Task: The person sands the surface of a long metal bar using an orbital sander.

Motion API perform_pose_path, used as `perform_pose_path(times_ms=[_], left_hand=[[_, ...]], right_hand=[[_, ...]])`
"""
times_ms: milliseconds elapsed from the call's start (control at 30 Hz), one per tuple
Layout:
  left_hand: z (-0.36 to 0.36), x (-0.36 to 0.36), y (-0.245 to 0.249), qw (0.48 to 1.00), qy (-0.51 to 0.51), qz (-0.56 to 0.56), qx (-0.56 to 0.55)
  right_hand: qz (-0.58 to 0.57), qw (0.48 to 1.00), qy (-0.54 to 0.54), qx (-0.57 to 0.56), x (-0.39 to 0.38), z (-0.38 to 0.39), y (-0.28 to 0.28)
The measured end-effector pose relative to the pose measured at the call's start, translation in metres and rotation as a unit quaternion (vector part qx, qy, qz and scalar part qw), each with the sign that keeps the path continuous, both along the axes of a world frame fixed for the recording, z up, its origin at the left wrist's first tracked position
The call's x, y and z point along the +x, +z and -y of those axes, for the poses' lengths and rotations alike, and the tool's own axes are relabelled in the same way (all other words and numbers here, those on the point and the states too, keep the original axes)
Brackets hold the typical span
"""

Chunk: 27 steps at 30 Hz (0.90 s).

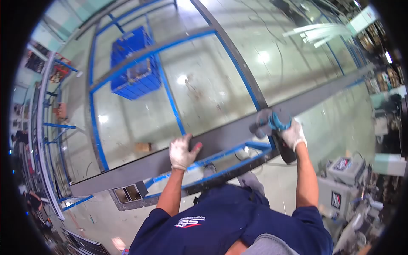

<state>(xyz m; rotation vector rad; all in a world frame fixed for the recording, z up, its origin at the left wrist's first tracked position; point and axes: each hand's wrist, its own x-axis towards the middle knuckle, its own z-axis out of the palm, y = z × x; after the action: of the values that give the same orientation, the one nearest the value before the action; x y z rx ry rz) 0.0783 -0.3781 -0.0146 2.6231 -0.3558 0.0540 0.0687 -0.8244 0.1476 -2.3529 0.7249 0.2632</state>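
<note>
My right hand (pixel 294 135), in a white work glove, is wrapped round the handle of a teal and black cordless drill (pixel 279 121). The drill's dark front end points left over a long grey metal profile (pixel 225 132), and its battery base hangs low beside my hand. My left hand (pixel 182 153), also gloved, rests on the same profile with the thumb spread from the fingers. Bare fingertips show out of this glove. The profile lies across a frame with blue-edged bars (pixel 242 78).
A blue plastic crate (pixel 138 80) stands beyond the profile under the frame bars. A small brown block (pixel 143 147) is near the profile's far side. At the right are grey cases (pixel 346 170), and white strips (pixel 321 33) lie at the upper right.
</note>
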Motion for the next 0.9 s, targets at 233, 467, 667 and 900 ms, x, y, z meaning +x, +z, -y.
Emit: perform_pose_path(times_ms=[233, 467, 667, 900], left_hand=[[0.016, -0.021, 0.004, 0.995, 0.084, 0.045, 0.035], [0.089, -0.124, 0.018, 0.949, 0.296, 0.102, -0.036], [0.135, -0.168, 0.031, 0.957, 0.288, 0.031, -0.019], [0.159, -0.095, 0.052, 0.968, 0.239, 0.05, -0.054]], right_hand=[[0.006, 0.997, -0.032, 0.065, 0.008, 0.109, -0.003], [0.014, 0.995, -0.086, 0.04, 0.025, 0.248, -0.008], [0.015, 0.992, -0.119, 0.036, 0.043, 0.316, -0.015], [0.103, 0.992, 0.026, -0.064, 0.054, 0.3, -0.052]])
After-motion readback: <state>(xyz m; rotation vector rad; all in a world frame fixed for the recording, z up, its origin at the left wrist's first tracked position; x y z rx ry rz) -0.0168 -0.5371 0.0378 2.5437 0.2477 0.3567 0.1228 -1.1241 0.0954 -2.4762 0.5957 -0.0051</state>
